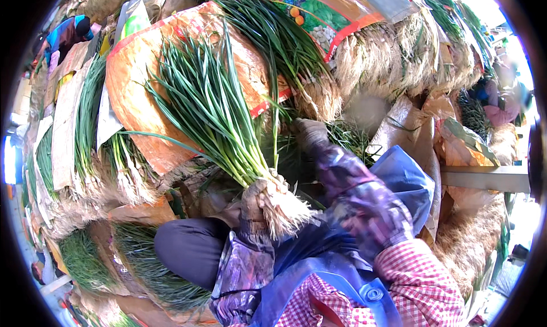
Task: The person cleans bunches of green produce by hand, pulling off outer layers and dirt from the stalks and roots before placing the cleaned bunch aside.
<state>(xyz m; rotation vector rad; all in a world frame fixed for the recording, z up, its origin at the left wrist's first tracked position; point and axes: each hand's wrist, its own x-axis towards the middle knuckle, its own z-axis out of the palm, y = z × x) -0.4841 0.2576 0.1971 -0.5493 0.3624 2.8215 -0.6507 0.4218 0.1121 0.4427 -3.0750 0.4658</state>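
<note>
In my left hand, gloved, is a thick bunch of green garlic. My fingers wrap round its base, with the leaves fanning up and to the left and the pale roots pointing down to the right. My right hand, also gloved, reaches forward beside the bunch, close to loose green leaves. Its fingers are mostly hidden, so I cannot tell what they hold. Past both hands, another bunch of green garlic lies on an orange woven sack.
Rooted bundles partly covered by sacks line the left. More hairy roots run along the far right. A metal bar juts in at right. Other people are at the far left and far right. My blue apron covers my lap.
</note>
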